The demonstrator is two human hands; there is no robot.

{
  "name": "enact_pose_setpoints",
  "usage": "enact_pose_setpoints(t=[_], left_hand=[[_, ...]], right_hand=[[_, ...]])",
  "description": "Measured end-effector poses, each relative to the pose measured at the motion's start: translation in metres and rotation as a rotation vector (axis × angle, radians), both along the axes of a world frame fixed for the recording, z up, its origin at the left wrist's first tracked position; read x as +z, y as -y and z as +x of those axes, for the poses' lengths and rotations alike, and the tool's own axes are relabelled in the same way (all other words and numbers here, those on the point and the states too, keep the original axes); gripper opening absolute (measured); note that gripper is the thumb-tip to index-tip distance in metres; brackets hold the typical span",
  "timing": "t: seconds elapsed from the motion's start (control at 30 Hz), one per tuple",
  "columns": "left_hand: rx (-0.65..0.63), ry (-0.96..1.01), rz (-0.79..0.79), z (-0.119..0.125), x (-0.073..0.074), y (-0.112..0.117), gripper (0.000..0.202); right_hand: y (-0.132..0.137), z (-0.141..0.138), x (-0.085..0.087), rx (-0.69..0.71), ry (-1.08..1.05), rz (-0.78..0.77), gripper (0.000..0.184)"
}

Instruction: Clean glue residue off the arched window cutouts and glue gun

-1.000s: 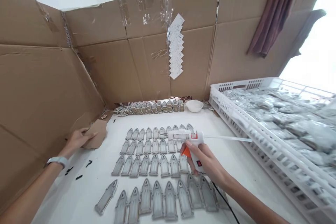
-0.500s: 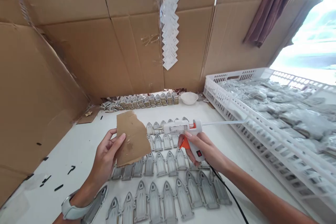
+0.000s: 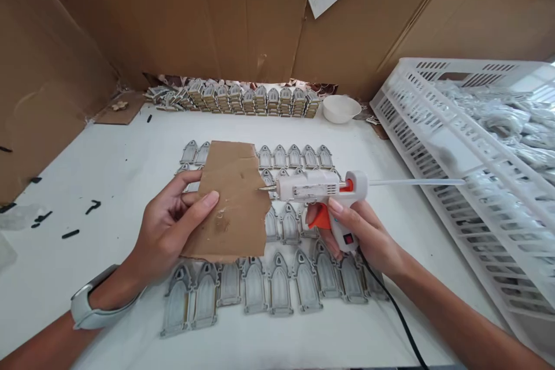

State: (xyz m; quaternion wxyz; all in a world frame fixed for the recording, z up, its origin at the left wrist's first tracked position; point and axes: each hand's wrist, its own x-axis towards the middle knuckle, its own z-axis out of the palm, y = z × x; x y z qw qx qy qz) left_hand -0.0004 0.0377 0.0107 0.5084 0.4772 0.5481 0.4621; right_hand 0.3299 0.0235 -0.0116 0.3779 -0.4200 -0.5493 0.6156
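My left hand (image 3: 171,225) grips a torn piece of brown cardboard (image 3: 232,199) by its left edge, thumb on top, and holds it flat above the rows of grey arch-shaped pieces (image 3: 281,283) on the white table. My right hand (image 3: 362,234) is wrapped round the handle of a white hot glue gun (image 3: 321,188) with an orange trigger and a clear glue stick out the back. The gun's metal nozzle touches the cardboard's right side. The cardboard hides several of the arch pieces beneath it.
Stacks of arch pieces (image 3: 243,98) line the back of the table (image 3: 113,167), beside a small white bowl (image 3: 341,108). A white plastic crate (image 3: 477,173) of bagged parts stands at the right. Cardboard walls (image 3: 56,69) enclose the left and back. The gun's black cord (image 3: 401,318) trails toward me.
My left hand picked up the cardboard scrap from the left wall and brought it over the arch pieces. The glue gun's nozzle now meets the cardboard. The view tilted downward.
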Motion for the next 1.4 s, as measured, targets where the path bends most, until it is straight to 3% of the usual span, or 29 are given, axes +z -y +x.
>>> enact_pose_setpoints(t=[0.43,0.8,1.4], left_hand=[[0.011,0.053,0.038,0.0037,0.0043,0.0017,0.063],[0.027,0.076,0.046,-0.0007,0.0029,0.0004,0.055],[-0.015,0.107,0.093,-0.0040,0.0035,-0.0025,0.042]], right_hand=[[0.0043,0.0028,-0.0055,-0.049,0.036,0.038,0.063],[0.0029,-0.0032,0.0032,-0.073,0.027,0.109,0.062],[0.0031,0.0011,-0.0054,-0.029,-0.019,0.211,0.054]])
